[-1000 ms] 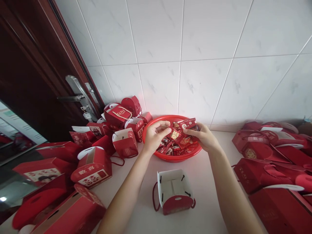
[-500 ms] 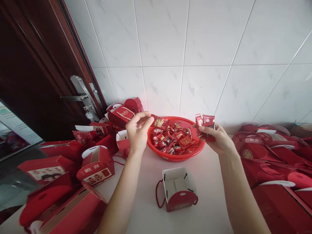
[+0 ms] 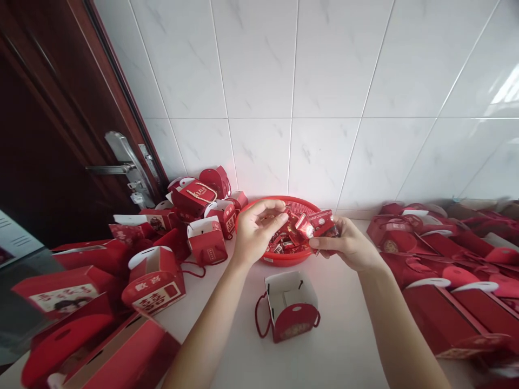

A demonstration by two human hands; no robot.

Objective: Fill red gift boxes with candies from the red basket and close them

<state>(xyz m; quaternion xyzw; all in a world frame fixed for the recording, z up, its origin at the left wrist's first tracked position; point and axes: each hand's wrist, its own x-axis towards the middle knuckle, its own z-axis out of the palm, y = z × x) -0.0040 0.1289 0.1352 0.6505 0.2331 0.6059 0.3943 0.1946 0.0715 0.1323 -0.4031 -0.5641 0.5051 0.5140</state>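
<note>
Wrapped packets (image 3: 322, 221) are clamped in a small overlapping bunch between the thumb and fingers of the right hand (image 3: 353, 246), at the right side of the red basket (image 3: 286, 261). We find the left hand (image 3: 253, 232) raised over the basket's left part, thumb and forefinger nearly closed beside a red wrapper; whether they grip it, we cannot tell. The hands are near each other but apart. More packets lie loose inside the basket. Nearer to us, an open box (image 3: 294, 324) rests on the white surface (image 3: 227, 346), mouth up, with a dark red cord handle (image 3: 258, 321) looping out at its left. Red boxes (image 3: 207, 243) crowd the left side, and further boxes (image 3: 441, 319) fill the right. On handling, we judge that the right hand does best with a light, steady pinch across the overlapped ends, firm enough to stop the outer packets fanning away, soft enough not to crush what they contain. We advise that the left fingers take one wrapper at a time by its crimped edge, and lay it flat against the bunch before the right thumb eases. We also recommend working above the basket, since slick wrappers may slip and the right-hand bunch sits close to the rim.
</note>
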